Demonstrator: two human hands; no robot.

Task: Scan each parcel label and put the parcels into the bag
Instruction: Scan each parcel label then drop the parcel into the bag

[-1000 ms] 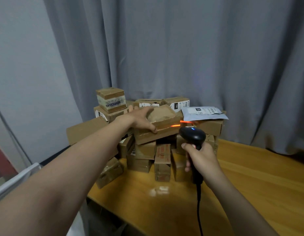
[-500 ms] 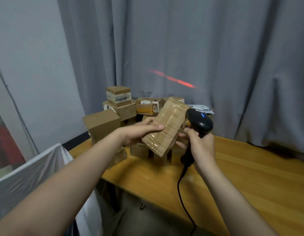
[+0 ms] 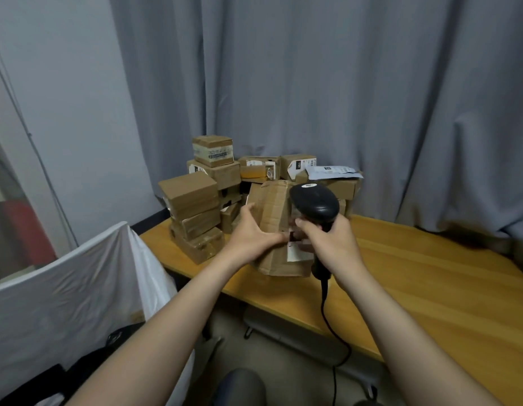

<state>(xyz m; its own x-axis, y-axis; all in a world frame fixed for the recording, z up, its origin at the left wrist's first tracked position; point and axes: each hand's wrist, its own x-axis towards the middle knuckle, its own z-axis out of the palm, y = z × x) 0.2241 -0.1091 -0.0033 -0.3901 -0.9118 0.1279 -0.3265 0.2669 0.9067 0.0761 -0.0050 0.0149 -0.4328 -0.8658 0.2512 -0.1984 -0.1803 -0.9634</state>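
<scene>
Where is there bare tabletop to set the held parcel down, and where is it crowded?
Bare wood of the table runs right of the right hand and scanner, bordered by the curtain behind and the near edge. A narrow strip lies in front of the held parcel. The back-left corner is crowded with the parcel pile.

1. The parcel in my left hand is plain brown cardboard, its label white.
2. My scanner is black.
3. The tabletop is yellow wood-grain; left of it, a white bag; behind it, a grey curtain.
</scene>
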